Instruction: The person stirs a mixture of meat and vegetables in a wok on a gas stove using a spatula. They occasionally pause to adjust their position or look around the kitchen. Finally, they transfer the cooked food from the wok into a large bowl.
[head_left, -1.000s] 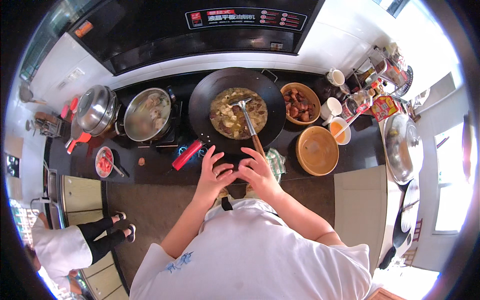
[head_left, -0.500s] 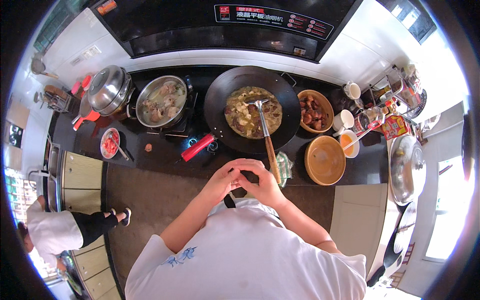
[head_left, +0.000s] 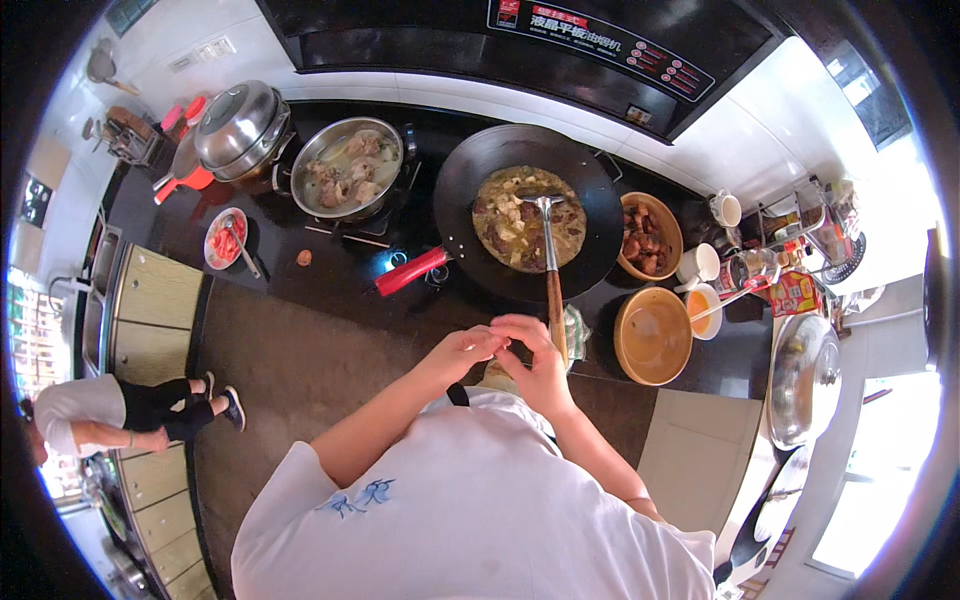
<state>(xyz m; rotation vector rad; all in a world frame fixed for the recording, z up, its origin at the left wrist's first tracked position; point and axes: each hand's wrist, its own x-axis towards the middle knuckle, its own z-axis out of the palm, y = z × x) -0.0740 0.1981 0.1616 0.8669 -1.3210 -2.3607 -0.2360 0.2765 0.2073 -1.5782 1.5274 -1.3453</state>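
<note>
My left hand (head_left: 462,360) and my right hand (head_left: 539,365) meet in front of my waist, at the counter's near edge. The left fingers are pinched together, and the right fingers curl over their tips; whether anything small lies between them is hidden. Just beyond is a black wok (head_left: 470,170) with a red handle (head_left: 412,272), holding a brothy dish (head_left: 512,245) with pale and dark pieces. A spatula (head_left: 549,235) rests in it, its wooden handle (head_left: 557,325) pointing at me beside my right hand. A green-and-white cloth (head_left: 576,336) lies by that handle.
Left of the wok stand a pot of meat (head_left: 348,175), a lidded steel pot (head_left: 238,130) and a bowl of red pieces (head_left: 226,238). To its right are a bowl of browned meat (head_left: 648,240), a brown bowl (head_left: 652,335) and cups (head_left: 698,263). Another person (head_left: 100,415) stands far left.
The view has turned and shifted, so the counter appears displaced. My hands stay together, their fingers drawn closer. The other person's arm now hangs near their hip, and their feet have moved.
</note>
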